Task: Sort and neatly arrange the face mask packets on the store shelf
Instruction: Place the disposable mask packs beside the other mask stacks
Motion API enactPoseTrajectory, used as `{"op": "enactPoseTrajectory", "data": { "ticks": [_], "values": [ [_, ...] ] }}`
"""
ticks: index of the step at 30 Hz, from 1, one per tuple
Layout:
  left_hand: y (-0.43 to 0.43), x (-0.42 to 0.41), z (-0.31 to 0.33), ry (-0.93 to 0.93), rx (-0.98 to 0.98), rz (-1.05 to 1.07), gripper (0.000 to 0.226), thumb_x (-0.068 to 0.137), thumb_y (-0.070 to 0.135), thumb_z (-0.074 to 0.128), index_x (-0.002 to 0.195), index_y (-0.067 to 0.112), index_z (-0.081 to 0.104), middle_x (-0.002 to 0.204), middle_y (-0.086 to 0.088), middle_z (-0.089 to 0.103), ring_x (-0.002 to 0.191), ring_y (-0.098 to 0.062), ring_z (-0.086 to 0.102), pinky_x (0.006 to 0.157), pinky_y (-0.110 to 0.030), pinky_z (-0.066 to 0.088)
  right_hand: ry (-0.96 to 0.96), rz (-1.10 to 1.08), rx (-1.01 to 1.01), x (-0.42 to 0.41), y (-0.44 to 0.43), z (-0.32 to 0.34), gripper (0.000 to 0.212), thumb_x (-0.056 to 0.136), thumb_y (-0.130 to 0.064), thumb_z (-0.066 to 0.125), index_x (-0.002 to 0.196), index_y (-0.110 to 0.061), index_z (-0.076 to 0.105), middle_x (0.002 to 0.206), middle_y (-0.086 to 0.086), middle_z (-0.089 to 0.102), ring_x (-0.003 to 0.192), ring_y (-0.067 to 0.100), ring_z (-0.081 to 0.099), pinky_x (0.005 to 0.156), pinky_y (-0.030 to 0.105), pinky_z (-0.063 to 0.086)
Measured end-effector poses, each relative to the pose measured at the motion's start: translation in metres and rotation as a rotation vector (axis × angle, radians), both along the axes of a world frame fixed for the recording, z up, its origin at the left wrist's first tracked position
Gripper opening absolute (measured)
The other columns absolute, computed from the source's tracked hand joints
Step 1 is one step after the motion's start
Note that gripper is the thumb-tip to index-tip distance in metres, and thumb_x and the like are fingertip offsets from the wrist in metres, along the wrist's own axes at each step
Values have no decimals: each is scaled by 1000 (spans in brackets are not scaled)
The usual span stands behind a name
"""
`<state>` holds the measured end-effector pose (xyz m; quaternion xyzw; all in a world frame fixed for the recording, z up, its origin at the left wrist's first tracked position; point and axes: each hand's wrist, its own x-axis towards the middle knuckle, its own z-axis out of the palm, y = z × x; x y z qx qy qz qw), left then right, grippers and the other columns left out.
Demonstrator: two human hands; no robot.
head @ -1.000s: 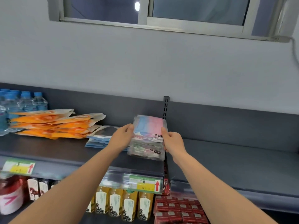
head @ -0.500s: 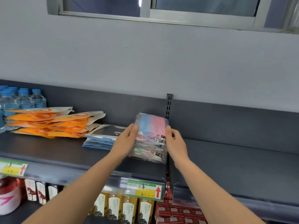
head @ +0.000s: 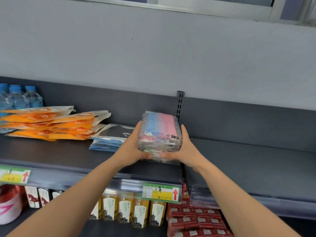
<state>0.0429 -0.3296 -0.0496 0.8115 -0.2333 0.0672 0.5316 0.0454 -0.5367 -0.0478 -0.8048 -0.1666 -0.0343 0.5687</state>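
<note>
A stack of clear face mask packets [head: 159, 132], blue and pink on top, stands on the dark shelf [head: 68, 153] near its middle upright. My left hand [head: 132, 144] presses its left side and my right hand [head: 185, 146] its right side, thumbs curled along the stack's front bottom edge. Left of the stack lies a low pile of blue and dark mask packets [head: 111, 139]. Farther left sprawls an untidy pile of orange packets [head: 49, 124].
Water bottles [head: 20, 98] stand at the shelf's far left back. A slotted metal upright [head: 180, 103] rises behind the stack. The shelf to the right [head: 248, 161] is bare. Below hang price tags [head: 160, 192], with yellow bottles [head: 135, 212] and red boxes [head: 196, 221] underneath.
Both hands slid lower on the clear stack, thumbs now wrapping its front bottom edge. The stack sits squarer, and the camera has moved closer.
</note>
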Motion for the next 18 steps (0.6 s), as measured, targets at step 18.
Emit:
{"op": "enactPoseTrajectory", "data": {
  "ticks": [18],
  "values": [
    [0, 0, 9, 11, 120, 59, 97, 74, -8, 75, 134, 41, 17, 103, 33, 43, 85, 17, 52, 66, 5, 39, -61, -38, -200, 16, -13, -9, 119, 62, 4, 86, 145, -48, 17, 118, -25, 62, 110, 0, 62, 93, 23, 53]
  ]
}}
